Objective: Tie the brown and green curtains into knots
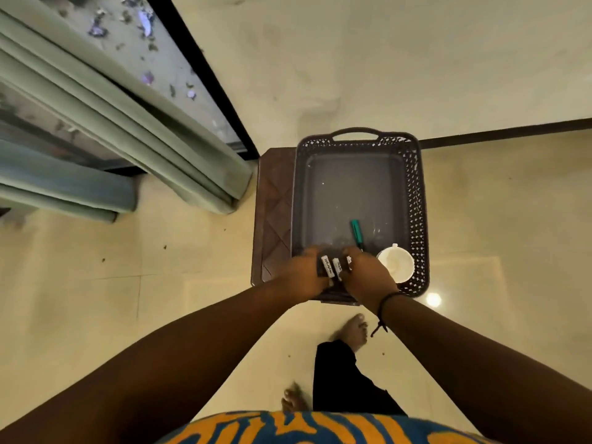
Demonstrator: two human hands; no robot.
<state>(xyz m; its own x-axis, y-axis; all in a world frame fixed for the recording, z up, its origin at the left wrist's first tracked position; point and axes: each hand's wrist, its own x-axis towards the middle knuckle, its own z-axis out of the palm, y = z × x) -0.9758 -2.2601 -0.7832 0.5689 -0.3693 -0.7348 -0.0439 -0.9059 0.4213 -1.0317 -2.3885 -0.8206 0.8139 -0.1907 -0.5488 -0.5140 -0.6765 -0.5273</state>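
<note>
Reaching down together, the left hand (306,273) and right hand (368,277) both curl their fingers around a small dark bundle with white labels (334,267), possibly batteries, at the near edge of a grey perforated basket (418,200) on a brown stool (272,200). A green-handled tool (355,230) and a white cup (396,262) lie inside. The green curtain (121,123) hangs unknotted at the left, well apart.

Blue-and-orange patterned top (320,427), black trousers (346,379), bare feet, black wrist cord (382,310).
</note>
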